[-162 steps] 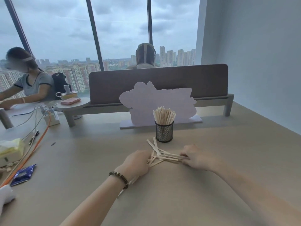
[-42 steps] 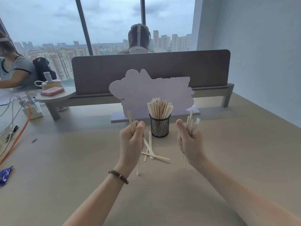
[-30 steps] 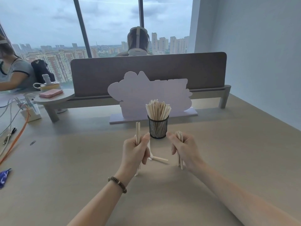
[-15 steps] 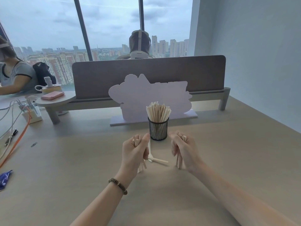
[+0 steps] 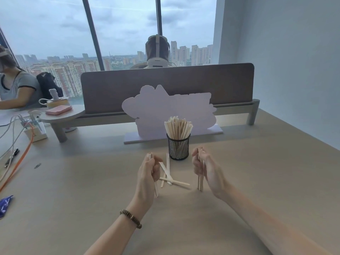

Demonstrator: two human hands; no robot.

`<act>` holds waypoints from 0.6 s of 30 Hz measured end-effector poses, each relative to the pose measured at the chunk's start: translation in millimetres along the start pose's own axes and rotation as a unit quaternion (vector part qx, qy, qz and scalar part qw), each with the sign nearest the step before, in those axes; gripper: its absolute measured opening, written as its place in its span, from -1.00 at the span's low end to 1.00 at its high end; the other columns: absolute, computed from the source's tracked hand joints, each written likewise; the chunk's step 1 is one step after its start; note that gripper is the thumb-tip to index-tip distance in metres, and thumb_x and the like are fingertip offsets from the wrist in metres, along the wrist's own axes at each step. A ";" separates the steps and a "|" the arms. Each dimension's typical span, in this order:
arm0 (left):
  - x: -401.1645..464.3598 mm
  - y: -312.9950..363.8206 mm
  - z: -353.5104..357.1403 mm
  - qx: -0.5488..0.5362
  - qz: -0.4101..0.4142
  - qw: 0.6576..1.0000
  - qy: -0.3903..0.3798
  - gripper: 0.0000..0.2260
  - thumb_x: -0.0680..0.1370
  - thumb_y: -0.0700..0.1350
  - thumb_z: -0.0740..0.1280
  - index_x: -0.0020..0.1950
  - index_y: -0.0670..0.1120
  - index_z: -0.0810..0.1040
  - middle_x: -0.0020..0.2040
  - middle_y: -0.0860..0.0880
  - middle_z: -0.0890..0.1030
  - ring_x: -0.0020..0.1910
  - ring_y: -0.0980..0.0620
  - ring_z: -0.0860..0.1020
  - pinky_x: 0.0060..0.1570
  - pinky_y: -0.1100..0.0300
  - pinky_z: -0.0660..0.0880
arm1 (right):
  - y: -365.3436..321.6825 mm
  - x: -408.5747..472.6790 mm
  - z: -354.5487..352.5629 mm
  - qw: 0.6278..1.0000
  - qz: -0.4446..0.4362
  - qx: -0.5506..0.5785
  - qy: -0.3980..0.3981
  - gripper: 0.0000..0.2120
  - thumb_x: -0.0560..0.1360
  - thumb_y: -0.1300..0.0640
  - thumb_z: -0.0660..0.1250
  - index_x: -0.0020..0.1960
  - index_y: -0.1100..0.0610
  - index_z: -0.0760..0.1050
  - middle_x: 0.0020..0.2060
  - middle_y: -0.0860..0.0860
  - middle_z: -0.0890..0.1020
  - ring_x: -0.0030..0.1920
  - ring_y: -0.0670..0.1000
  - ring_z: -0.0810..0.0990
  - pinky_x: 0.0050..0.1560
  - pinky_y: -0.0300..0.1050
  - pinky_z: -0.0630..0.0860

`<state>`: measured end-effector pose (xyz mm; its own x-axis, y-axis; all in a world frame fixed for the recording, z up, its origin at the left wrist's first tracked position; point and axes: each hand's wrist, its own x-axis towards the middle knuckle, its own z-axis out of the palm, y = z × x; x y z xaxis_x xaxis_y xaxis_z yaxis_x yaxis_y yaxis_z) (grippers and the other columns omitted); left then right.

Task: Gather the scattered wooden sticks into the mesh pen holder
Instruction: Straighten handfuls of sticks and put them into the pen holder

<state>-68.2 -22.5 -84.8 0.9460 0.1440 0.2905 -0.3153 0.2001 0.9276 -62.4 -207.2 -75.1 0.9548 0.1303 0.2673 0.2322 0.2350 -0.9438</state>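
Wooden sticks are showing in four places around the mesh pen holder (image 5: 178,148), which is standing on the table (image 5: 257,172) packed with upright sticks. Left of the holder and nearer the camera, the left hand (image 5: 148,172) is gripping a small bundle (image 5: 156,188) upright, fingers curled shut around it, lower ends touching the table. Just in front of the holder, loose sticks (image 5: 168,176) are lying crossed. Right of the holder, the right hand (image 5: 206,167) is clasping another bundle (image 5: 200,181) vertically, fingers closed, its ends resting on the table.
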 end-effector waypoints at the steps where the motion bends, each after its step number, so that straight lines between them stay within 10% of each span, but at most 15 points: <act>1: 0.6 -1.7 -2.9 0.019 0.003 1.000 0.000 -0.74 0.51 -0.02 0.09 -0.09 -0.15 0.48 -0.38 0.01 0.23 -0.45 0.11 0.17 -0.42 0.21 0.13 | 1.0 0.1 -2.4 1.000 0.003 -0.026 0.002 -0.79 0.55 0.02 0.08 -0.09 0.15 0.34 -0.37 -0.02 0.24 -0.37 -0.05 0.16 -0.32 -0.13 0.15; 7: 2.4 -1.8 -28.9 0.128 0.002 0.991 -0.040 -0.79 0.59 -0.05 0.13 -0.10 -0.13 0.46 -0.36 0.08 0.41 -0.33 0.06 0.37 -0.20 0.16 0.32 | -1.4 -3.1 -33.8 0.961 -0.031 -0.274 -0.005 -0.65 0.62 -0.13 0.05 -0.08 0.07 0.46 -0.15 0.05 0.50 -0.05 0.00 0.47 0.09 -0.14 0.36; 12: 9.8 3.3 -60.2 0.331 0.076 0.936 -0.091 -0.82 0.62 -0.06 0.16 -0.12 0.01 0.51 -0.12 -0.01 0.48 -0.12 0.16 0.46 -0.05 0.34 0.36 | -16.5 -6.2 -54.2 0.937 -0.026 -0.348 -0.021 -0.79 0.64 -0.04 0.13 -0.10 0.02 0.42 -0.29 -0.12 0.37 -0.24 -0.08 0.36 -0.11 -0.12 0.35; 18: 23.6 20.8 -72.0 0.332 -0.005 0.939 -0.089 -0.89 0.56 -0.10 0.39 -0.15 -0.06 0.64 -0.47 0.06 0.47 -0.44 0.05 0.42 -0.29 0.13 0.38 | -25.5 0.0 -57.6 0.961 0.055 -0.272 -0.024 -0.85 0.63 0.14 0.23 -0.04 0.22 0.47 -0.40 0.03 0.49 -0.38 -0.02 0.48 -0.32 -0.22 0.46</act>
<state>-57.8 54.9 -75.5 0.9649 -0.0306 0.2609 -0.2458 -0.4554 0.8557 -57.6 -268.7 -62.2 0.9724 0.1736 0.1560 0.2053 -0.3182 -0.9255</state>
